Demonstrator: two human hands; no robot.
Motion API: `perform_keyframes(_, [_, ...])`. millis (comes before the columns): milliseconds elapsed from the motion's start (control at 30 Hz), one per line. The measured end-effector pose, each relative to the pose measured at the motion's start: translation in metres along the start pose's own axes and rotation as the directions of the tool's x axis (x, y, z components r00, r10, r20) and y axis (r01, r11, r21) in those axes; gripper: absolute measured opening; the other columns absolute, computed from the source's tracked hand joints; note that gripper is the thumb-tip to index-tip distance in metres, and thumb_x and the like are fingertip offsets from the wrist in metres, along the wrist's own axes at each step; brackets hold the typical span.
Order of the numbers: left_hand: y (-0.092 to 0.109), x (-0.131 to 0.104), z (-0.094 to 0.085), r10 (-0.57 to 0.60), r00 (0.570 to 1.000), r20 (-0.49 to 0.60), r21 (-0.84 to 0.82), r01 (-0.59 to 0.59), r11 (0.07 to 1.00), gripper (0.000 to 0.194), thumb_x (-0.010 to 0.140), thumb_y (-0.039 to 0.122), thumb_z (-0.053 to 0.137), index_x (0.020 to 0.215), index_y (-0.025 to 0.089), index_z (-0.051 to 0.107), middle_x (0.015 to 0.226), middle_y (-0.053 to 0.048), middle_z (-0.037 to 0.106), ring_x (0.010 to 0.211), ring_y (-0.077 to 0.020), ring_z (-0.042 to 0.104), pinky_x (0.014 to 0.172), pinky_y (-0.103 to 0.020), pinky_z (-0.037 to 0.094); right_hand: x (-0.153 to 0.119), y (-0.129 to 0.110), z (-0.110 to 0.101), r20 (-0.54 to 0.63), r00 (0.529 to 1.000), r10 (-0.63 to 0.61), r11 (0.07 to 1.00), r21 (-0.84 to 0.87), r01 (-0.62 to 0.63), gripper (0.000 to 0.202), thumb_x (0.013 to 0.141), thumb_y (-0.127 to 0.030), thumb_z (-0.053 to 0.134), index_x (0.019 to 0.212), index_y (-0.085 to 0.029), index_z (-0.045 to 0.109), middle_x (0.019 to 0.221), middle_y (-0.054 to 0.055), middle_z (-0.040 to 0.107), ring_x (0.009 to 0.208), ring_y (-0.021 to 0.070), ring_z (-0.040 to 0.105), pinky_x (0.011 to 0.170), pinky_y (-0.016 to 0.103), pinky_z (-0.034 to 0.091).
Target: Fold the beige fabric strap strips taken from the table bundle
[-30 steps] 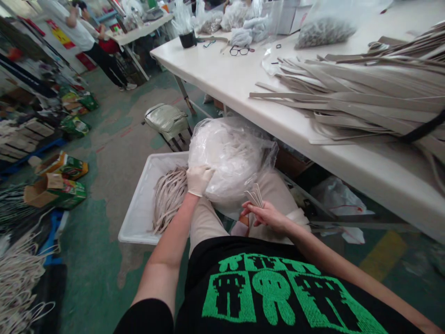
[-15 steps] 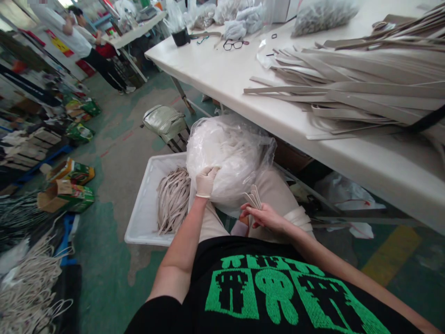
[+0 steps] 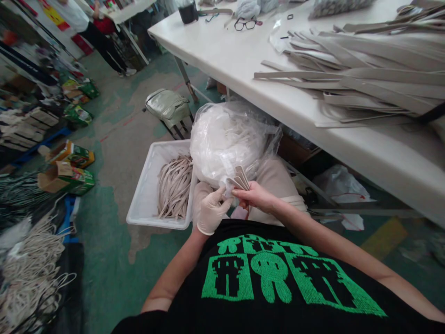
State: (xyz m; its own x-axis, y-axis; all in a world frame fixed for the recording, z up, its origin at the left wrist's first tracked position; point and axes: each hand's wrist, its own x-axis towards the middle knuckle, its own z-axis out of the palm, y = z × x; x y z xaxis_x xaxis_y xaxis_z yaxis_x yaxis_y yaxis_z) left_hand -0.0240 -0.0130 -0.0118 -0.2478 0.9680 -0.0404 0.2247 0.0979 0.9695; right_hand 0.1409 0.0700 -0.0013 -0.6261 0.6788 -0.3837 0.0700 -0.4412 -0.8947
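Head view: right hand (image 3: 256, 195) pinches fanned beige strips (image 3: 240, 179); gloved left hand (image 3: 212, 211), fingers curled, meets a whitish piece (image 3: 230, 186), its hold unclear; carton lettering (image 3: 82, 180) is blurred.

One gloved hand (image 3: 211, 212), one white tub (image 3: 144, 190)

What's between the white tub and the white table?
Head view: the bulging plastic bag and the person's legs lie between the tub and the table.

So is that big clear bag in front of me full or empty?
Not empty: the clear bag bulges roundly, and whitish contents show through the plastic. Whether it's completely full, I can't tell.
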Motion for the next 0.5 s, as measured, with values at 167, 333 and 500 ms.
perform_keyframes(167, [0.010,-0.006,0.005,0.001,0.999,0.041,-0.026,0.000,1.000,0.058,0.076,0.031,0.078,0.131,0.018,0.066,0.078,-0.001,0.075,0.074,-0.0150,0.068,0.080,-0.027,0.054,0.000,-0.023,0.011,-0.104,0.987,-0.122,0.992,-0.038,0.118,0.035,0.067,-0.042,0.078,0.054,-0.020,0.055,0.043,-0.003,0.051,0.042,0.0093,0.043,0.043,0.023,0.033])
perform_keyframes(333, [0.021,-0.006,0.007,-0.066,0.965,0.253,-0.025,0.075,0.997,0.030,0.080,0.029,0.072,0.106,0.017,0.079,0.086,-0.004,0.077,0.073,-0.0137,0.066,0.071,-0.024,0.052,-0.001,-0.060,-0.004,-0.261,0.931,-0.254,0.967,-0.042,0.252,0.030,0.072,-0.040,0.076,0.064,-0.019,0.057,0.044,-0.006,0.052,0.038,0.0057,0.035,0.038,0.021,0.025])
perform_keyframes(500, [0.017,-0.001,0.002,-0.120,0.930,0.348,-0.071,0.154,0.986,0.033,0.081,0.033,0.071,0.107,0.015,0.078,0.092,-0.007,0.078,0.076,-0.0136,0.067,0.075,-0.024,0.054,0.003,-0.089,-0.030,-0.403,0.833,-0.378,0.917,-0.037,0.398,0.030,0.074,-0.038,0.080,0.068,-0.020,0.057,0.044,-0.009,0.047,0.037,0.0051,0.035,0.041,0.020,0.039])
